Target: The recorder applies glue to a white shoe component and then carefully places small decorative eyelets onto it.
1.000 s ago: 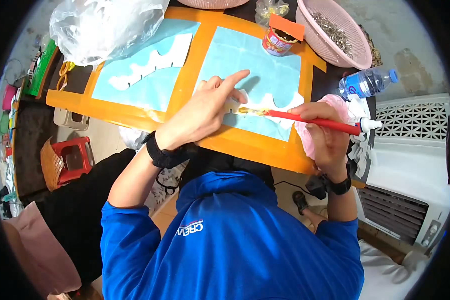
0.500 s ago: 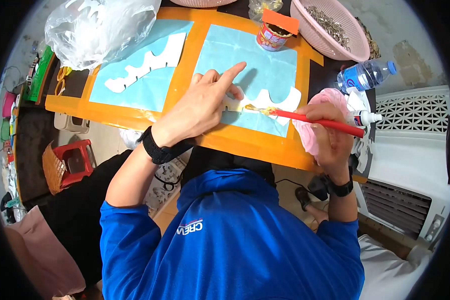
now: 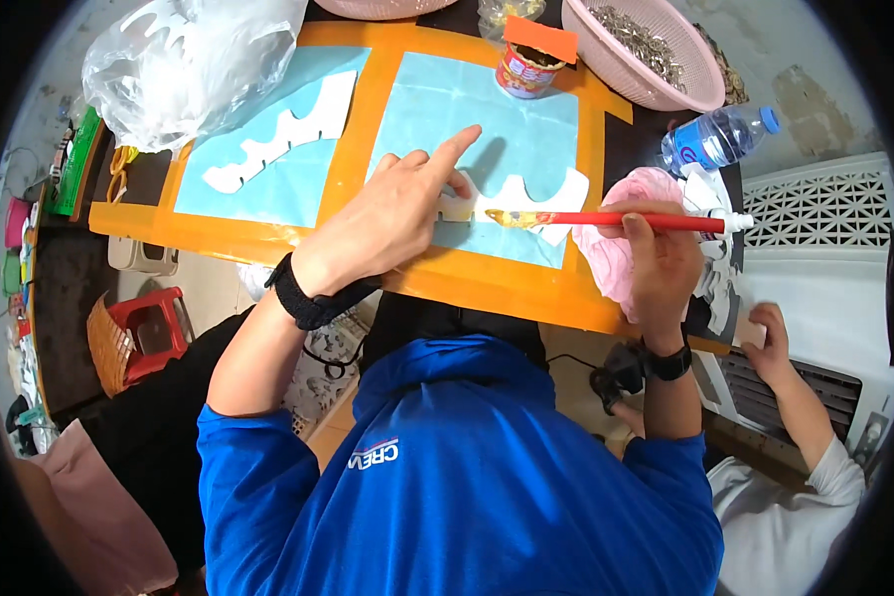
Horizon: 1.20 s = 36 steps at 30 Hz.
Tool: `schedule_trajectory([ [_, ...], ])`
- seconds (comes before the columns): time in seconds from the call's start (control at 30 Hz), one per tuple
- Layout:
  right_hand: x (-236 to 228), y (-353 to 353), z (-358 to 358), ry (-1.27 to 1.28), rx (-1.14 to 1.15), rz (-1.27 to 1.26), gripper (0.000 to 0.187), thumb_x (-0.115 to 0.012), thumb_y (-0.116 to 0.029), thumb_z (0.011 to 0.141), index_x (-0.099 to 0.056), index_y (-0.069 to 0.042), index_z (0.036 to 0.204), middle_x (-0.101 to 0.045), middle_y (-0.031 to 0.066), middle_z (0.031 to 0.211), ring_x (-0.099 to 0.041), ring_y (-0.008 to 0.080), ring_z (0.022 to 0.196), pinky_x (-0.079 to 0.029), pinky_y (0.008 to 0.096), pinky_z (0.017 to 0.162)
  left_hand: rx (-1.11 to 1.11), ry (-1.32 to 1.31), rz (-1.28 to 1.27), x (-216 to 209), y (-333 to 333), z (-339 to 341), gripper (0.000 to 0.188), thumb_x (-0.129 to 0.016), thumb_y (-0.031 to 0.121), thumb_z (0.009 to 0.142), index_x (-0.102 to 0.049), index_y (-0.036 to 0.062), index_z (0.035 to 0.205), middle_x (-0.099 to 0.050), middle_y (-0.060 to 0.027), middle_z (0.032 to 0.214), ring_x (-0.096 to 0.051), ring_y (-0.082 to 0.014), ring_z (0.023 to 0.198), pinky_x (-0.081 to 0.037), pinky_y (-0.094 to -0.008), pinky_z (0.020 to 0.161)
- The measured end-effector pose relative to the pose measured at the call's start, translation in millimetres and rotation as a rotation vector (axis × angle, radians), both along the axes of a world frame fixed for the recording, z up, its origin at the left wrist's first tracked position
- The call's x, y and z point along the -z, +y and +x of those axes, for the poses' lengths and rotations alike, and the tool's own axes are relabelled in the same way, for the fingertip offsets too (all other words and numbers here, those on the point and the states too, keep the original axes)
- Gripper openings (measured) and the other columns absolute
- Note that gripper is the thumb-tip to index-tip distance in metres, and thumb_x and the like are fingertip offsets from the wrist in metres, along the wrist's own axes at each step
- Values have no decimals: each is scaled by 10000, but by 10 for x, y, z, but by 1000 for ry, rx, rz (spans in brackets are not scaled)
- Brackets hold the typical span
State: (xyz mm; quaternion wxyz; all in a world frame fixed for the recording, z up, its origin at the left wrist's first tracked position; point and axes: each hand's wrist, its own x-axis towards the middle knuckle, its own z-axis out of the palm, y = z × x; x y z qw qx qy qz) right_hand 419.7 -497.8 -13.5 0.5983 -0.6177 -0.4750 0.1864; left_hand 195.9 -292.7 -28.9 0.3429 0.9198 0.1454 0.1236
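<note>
On the taped table [image 3: 526, 298], a white cutout [image 3: 512, 194] is pinned at six o'clock on the blue sheet [image 3: 512, 129] by the left hand [image 3: 397, 214], any grasp hidden; a red brush [image 3: 586, 220] is gripped by the right hand [image 3: 664, 258]. From the cutout, a tub [image 3: 524, 79] is set at twelve, a stool [image 3: 169, 348] at eight, a vented unit [image 3: 805, 268] at three.

Left hand [image 3: 392, 214] points forward; right hand [image 3: 663, 260] grips.
</note>
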Motion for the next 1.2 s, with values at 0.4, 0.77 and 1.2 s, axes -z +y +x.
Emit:
schedule_trajectory([
  [0.4,64,-18,80,133,133,43,137,-662,2,976,-648,91,1079,-722,165,989,-741,212,896,-609,306,844,24,38,85,-62,0,59,792,-482,-113,845,-302,104,1586,-701,-98,1129,-599,-320,1076,-437,-422,951],
  [0.77,-24,-238,68,-156,32,11,112,-633,35,959,-649,56,1068,-721,128,1054,-707,213,1004,-563,341,920,56,60,58,-67,25,68,831,-491,-120,832,-307,154,1595,-687,-102,1124,-617,-338,1014,-447,-434,962],
  [1.2,-50,-388,147,-411,-207,46,249,-648,108,814,-658,-22,1026,-744,177,1056,-738,281,965,-575,354,845,389,280,487,-208,187,360,1032,-621,-57,797,-140,245,1658,-723,-123,1012,-657,-295,811,-405,-385,851],
])
